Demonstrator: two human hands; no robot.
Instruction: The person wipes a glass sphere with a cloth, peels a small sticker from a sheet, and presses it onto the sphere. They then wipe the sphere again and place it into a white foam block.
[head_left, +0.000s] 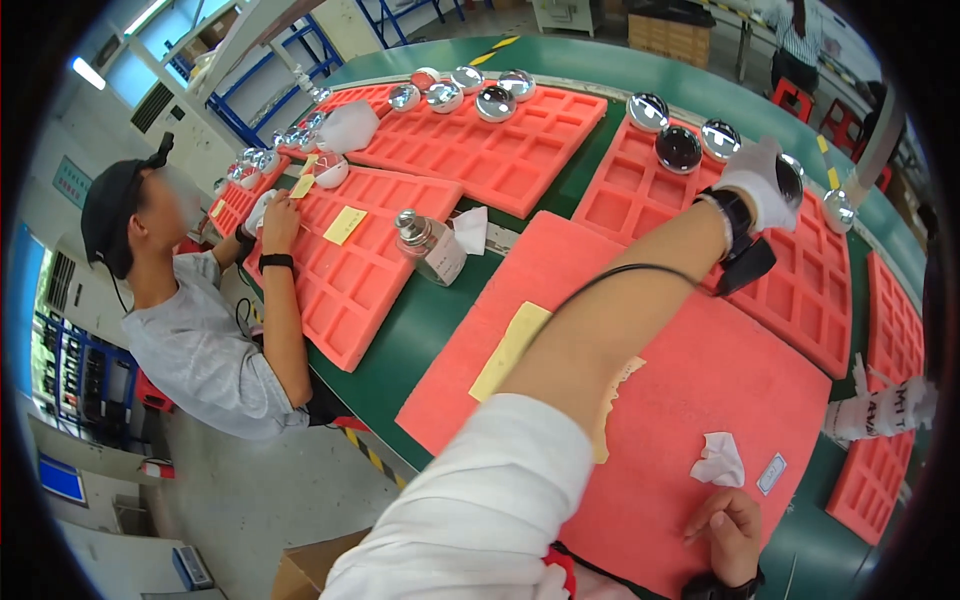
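Note:
My left hand (762, 182), in a white glove, reaches to the far right over a red foam tray (640, 185). Its fingers are closed around a shiny, mirror-like round piece (790, 178), partly hidden by the glove. Other such pieces stand nearby, among them a dark one (678, 150) and a silver one (648, 112). Bare and loosely curled, my right hand (728, 530) rests low on the flat red foam sheet (700, 350), with nothing seen in its fingers. Just beyond it lies a crumpled white tissue (718, 460), beside a small label (771, 474).
On the green table (400, 330) a pump bottle (430, 245) stands beside a white wipe (470, 230). Another foam tray (520, 140) bears shiny round pieces. A wrapped white bottle (880, 412) stands at right. On the left a person (215, 330) works over a tray.

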